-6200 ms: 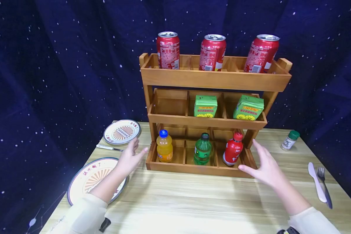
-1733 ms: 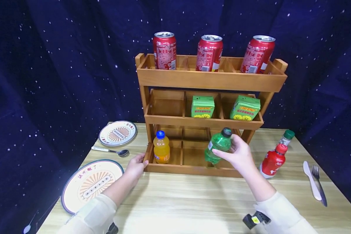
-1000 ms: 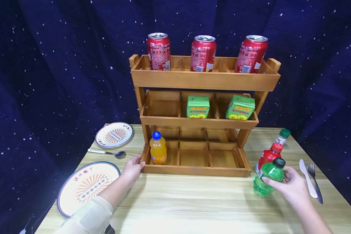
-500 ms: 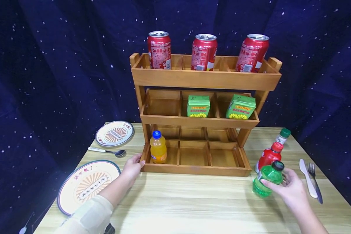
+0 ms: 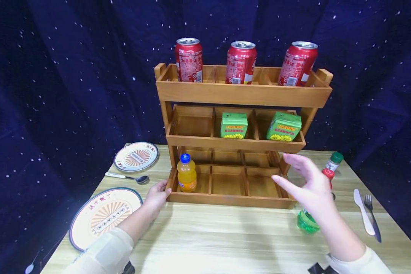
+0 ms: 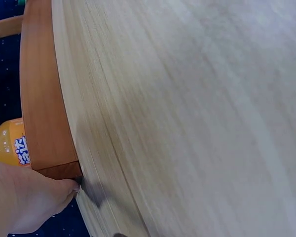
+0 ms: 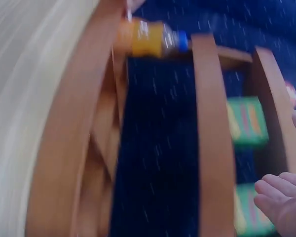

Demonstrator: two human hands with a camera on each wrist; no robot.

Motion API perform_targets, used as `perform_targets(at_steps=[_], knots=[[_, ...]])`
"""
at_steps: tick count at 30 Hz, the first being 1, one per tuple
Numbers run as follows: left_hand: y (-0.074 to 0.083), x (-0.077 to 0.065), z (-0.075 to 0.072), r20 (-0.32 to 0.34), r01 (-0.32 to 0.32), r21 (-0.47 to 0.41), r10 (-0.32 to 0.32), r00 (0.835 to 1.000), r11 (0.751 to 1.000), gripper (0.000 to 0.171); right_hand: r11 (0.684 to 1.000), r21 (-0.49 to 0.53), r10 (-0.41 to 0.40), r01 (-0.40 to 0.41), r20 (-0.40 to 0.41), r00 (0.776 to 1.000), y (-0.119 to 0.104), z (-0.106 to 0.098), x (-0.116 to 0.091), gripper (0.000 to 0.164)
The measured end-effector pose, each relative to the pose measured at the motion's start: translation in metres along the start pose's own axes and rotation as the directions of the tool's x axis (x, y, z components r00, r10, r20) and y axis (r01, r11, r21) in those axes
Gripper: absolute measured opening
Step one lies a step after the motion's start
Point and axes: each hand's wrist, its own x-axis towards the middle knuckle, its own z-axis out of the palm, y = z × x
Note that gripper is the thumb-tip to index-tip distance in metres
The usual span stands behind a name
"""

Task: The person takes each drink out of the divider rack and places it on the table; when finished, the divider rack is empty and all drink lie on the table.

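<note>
There is one three-tier brown wooden rack (image 5: 246, 95), with three red metal cans (image 5: 241, 64), two green box-shaped cartons (image 5: 234, 125), and three bottles: one blue-capped orange bottle (image 5: 187, 176), one green bottle (image 5: 307, 223), one red-capped bottle (image 5: 328, 174). Add two round white dark-rimmed plates (image 5: 136, 156), one green-lidded shaker (image 5: 333, 162), one white-handled spoon (image 5: 142, 179), one white knife (image 5: 364, 213) and one dark-handled fork (image 5: 372, 217).

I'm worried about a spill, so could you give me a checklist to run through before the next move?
1. Left hand on the rack: ok, holding its lower left corner.
2. Right hand free: ok, fingers spread, holding nothing.
3. Orange bottle standing in the bottom left compartment: ok.
4. Right hand at the orange bottle: not ok, apart from it.
5. Green bottle standing steady: cannot tell, mostly hidden.
6. Cans in the rack: ok, all three on top.
</note>
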Motion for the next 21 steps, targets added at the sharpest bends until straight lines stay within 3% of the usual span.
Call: perform_targets(at_steps=[3, 8, 15, 21], knots=[[-0.001, 0.000, 0.001, -0.003, -0.003, 0.001, 0.003, 1.000, 1.000, 0.046, 0.994, 0.106, -0.023, 0.006, 0.159, 0.987, 0.000, 0.040, 0.013, 0.056], [-0.003, 0.000, 0.003, -0.006, -0.005, -0.002, 0.005, 1.000, 1.000, 0.046, 0.987, 0.153, -0.007, -0.051, 0.355, 0.935, 0.013, 0.116, 0.031, 0.066], [-0.002, 0.001, 0.004, -0.007, 0.003, 0.005, -0.002, 1.000, 1.000, 0.047, 0.984, 0.135, 0.048, -0.114, 0.416, 0.908, 0.026, 0.206, 0.047, 0.078], [-0.001, -0.002, 0.001, -0.020, -0.004, -0.003, 0.004, 1.000, 1.000, 0.046, 0.979, 0.147, 0.058, -0.138, 0.451, 0.891, 0.019, 0.251, 0.049, 0.071]])
